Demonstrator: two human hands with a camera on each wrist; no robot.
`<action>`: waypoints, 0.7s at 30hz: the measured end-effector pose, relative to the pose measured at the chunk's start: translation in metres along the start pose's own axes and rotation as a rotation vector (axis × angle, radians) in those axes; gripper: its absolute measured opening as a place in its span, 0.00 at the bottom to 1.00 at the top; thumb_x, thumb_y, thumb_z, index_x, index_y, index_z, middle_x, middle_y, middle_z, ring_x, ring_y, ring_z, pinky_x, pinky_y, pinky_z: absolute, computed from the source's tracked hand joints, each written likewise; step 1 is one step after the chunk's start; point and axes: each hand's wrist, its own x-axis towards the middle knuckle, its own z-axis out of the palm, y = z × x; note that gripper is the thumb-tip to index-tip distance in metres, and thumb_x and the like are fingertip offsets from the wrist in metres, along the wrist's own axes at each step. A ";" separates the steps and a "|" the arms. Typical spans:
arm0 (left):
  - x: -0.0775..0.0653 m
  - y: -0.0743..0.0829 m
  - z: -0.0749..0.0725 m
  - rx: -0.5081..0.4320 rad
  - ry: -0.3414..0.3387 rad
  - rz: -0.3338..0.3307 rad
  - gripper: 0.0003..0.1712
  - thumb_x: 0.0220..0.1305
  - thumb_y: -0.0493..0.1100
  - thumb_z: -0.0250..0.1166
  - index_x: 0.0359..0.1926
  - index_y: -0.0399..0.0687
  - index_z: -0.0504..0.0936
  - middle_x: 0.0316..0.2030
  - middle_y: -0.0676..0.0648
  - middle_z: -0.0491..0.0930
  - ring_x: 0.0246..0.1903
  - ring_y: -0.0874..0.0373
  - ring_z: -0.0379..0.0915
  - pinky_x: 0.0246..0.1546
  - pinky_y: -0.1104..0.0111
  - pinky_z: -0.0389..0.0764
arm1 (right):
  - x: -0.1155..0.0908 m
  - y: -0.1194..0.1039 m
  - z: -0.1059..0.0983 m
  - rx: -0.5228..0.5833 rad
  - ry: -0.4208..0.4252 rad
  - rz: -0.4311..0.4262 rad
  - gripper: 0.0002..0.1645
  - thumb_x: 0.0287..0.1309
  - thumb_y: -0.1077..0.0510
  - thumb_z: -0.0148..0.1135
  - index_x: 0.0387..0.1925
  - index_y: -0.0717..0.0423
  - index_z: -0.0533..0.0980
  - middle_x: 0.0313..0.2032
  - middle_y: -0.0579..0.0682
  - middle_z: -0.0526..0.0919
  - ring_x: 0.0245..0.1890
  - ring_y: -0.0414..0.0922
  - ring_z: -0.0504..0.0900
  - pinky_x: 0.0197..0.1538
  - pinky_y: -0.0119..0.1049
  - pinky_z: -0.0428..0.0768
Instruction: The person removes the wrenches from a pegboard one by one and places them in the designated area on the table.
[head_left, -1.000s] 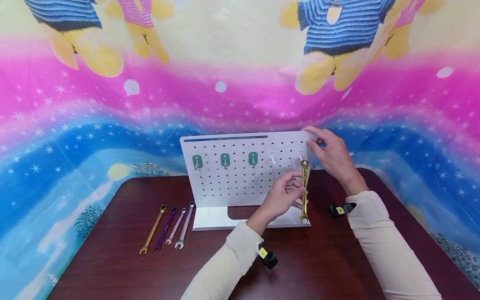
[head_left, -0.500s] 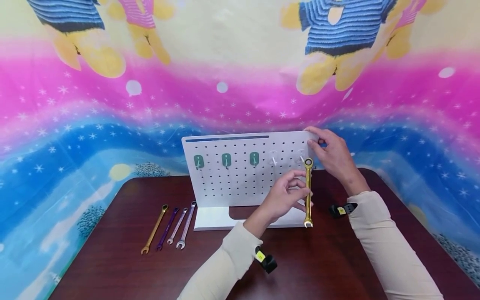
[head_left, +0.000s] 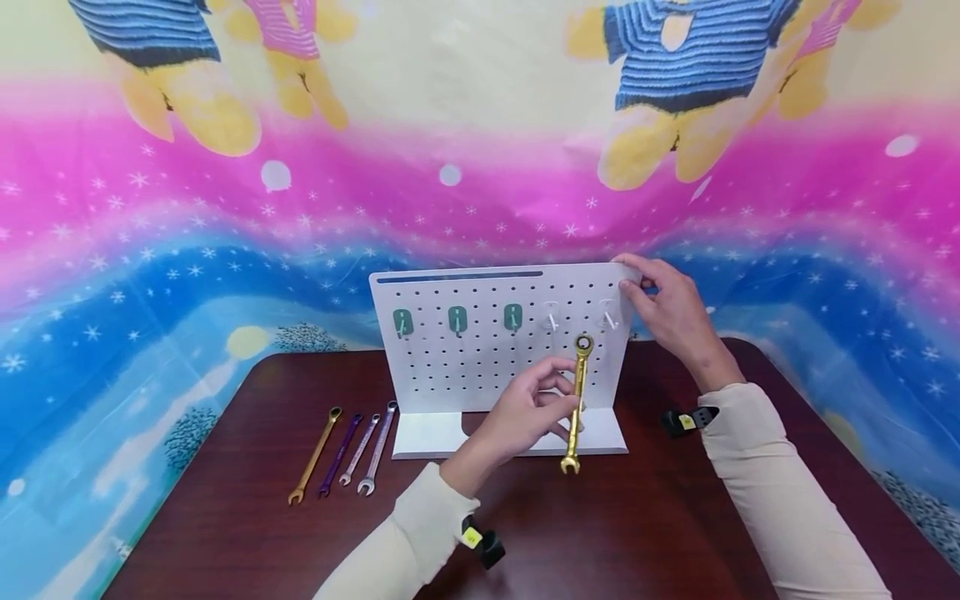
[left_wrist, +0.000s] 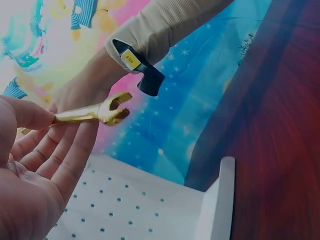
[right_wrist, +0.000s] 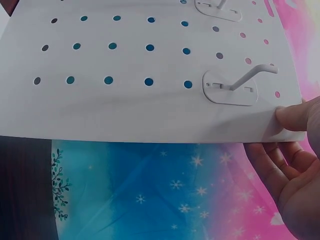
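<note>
My left hand (head_left: 536, 402) pinches a gold wrench (head_left: 576, 402) by its shaft and holds it nearly upright in front of the white pegboard (head_left: 480, 367), ring end up, below the two white hooks (head_left: 609, 319). In the left wrist view the wrench's open end (left_wrist: 112, 107) sticks out past my fingers (left_wrist: 60, 160). My right hand (head_left: 663, 304) grips the pegboard's top right corner; the right wrist view shows my thumb (right_wrist: 295, 115) on the board edge beside a bare white hook (right_wrist: 240, 82).
Three green hooks (head_left: 457, 320) sit on the board's left half. Several wrenches (head_left: 348, 450), one gold, one purple and two silver, lie side by side on the dark wooden table (head_left: 637, 525) left of the board's base. A colourful cloth (head_left: 225, 208) hangs behind.
My left hand has carried the gold wrench off the right white hook, down and to the left, tilting it slightly. My right hand has stayed on the board's corner.
</note>
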 end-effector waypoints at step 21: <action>-0.076 0.024 -0.064 0.250 0.134 0.040 0.21 0.72 0.32 0.62 0.63 0.35 0.72 0.39 0.36 0.79 0.34 0.41 0.83 0.31 0.58 0.87 | 0.000 -0.001 0.001 -0.001 -0.001 0.012 0.26 0.73 0.60 0.61 0.69 0.51 0.75 0.55 0.59 0.77 0.51 0.57 0.79 0.41 0.39 0.79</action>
